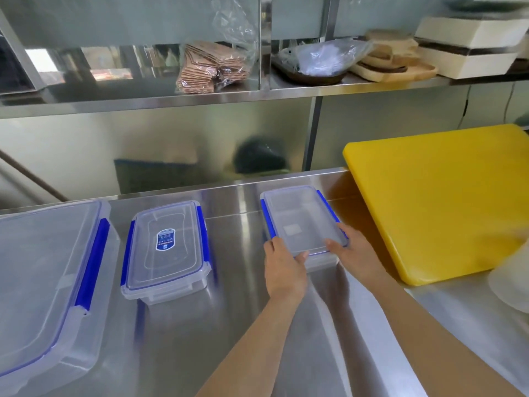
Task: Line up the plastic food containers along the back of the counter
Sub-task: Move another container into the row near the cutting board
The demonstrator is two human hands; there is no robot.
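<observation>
Three clear plastic containers with blue clip lids stand on the steel counter (pixel 246 310). A large container (pixel 43 276) fills the left edge. A medium container (pixel 166 250) with a blue label sits beside it. Near the back wall lies a small container (pixel 300 219), and both hands grip its near end. My left hand (pixel 283 267) holds the near left corner with the thumb on the lid. My right hand (pixel 352 247) holds the near right corner, fingers over the lid edge.
A thick yellow cutting board (pixel 446 196) leans against the back wall right of the small container. A white object (pixel 512 279) sits at the far right edge. The shelf above carries bagged brown packets (pixel 209 67), wooden trays (pixel 392 61) and white boxes (pixel 469 44).
</observation>
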